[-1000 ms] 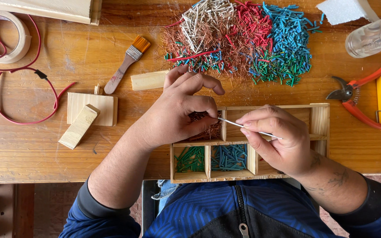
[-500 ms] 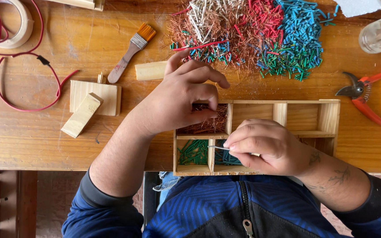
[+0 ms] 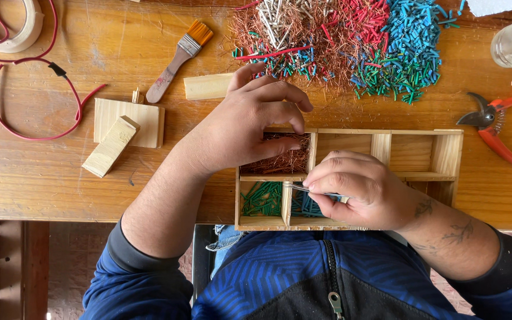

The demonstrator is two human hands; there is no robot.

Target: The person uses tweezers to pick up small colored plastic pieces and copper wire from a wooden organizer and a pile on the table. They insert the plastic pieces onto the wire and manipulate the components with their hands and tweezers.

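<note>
Right hand (image 3: 360, 192): pinches tweezers (image 3: 312, 190) closed, tips over blue bits (image 3: 306, 205). Bits light, slippery; you grip mid-length. Left hand (image 3: 250, 127): fingers curled into copper strands (image 3: 280, 160), soft, springy.

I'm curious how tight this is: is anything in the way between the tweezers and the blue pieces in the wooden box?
Nothing visible blocks them. The right hand holds the tweezers with tips right over the compartment of blue pieces in the wooden box. The left hand rests over the copper strands in the next compartment, beyond a divider.
</note>
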